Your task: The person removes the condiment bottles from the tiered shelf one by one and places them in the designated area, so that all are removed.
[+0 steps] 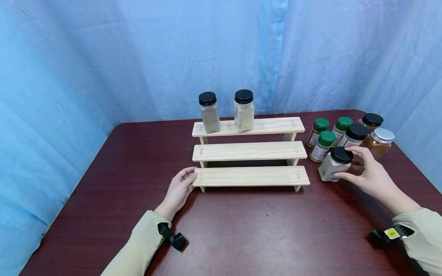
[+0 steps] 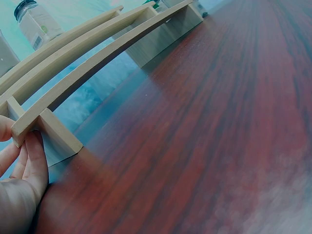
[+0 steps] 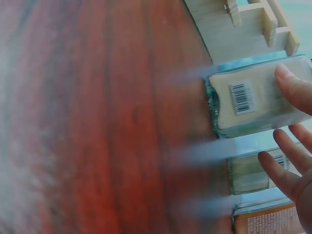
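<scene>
A three-tier wooden spice rack (image 1: 251, 176) stands mid-table. My left hand (image 1: 178, 189) pinches the left end of its lowest shelf, thumb above and fingers below, as the left wrist view (image 2: 22, 195) also shows. To the right of the rack, my right hand (image 1: 374, 178) grips a square glass spice jar (image 1: 333, 168) with a black lid and pale contents. In the right wrist view the thumb presses beside the barcode of this jar (image 3: 258, 97). Two black-lidded spice jars, one grey (image 1: 210, 117) and one pale (image 1: 244, 115), stand on the top shelf.
Behind the right hand cluster several more jars: green-capped ones (image 1: 318, 151), a black-lidded one (image 1: 353, 134), a silver-lidded brown one (image 1: 378, 143) and a brown one with a black lid (image 1: 371, 120). Light blue curtains (image 1: 172, 57) hang around the dark red table (image 1: 241, 237).
</scene>
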The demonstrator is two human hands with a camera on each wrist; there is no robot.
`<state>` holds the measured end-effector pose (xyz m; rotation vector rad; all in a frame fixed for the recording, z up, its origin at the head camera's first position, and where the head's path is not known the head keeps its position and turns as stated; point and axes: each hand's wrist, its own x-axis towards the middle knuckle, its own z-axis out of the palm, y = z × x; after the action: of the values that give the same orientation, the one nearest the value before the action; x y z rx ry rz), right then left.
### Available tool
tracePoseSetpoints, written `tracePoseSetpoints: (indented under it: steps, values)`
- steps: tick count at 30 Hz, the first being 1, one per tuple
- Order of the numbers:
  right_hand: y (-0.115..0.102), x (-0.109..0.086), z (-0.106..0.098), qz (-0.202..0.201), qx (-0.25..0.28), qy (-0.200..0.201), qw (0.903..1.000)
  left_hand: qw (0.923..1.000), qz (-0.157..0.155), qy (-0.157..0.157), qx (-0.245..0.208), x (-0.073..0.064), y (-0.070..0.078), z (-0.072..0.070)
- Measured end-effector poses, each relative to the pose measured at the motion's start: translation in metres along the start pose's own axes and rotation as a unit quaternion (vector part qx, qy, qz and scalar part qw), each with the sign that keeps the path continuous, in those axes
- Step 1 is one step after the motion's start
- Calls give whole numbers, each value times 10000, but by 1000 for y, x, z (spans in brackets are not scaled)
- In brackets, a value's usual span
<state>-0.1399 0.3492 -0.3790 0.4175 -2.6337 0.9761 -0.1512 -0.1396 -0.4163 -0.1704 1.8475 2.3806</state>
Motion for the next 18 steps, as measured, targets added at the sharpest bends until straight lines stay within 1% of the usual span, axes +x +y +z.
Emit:
tracePoseSetpoints:
  steps: [4,7,12,14,18]
  values:
    - [-2,0,-5,112,10,-7,9999,10000,-11,11,11,0,0,0]
    - [-5,2,-9,78,36,47,10000,10000,10,6,1,-1,0,0]
    - [-16,12,-19,111,438,188,9988,10000,12,6,-46,-1,1,1]
    - [-22,16,-24,129,623,208,9978,10000,2,0,-72,0,1,1]
    - [-35,22,-29,147,795,165,9966,10000,-16,-2,-95,0,1,0]
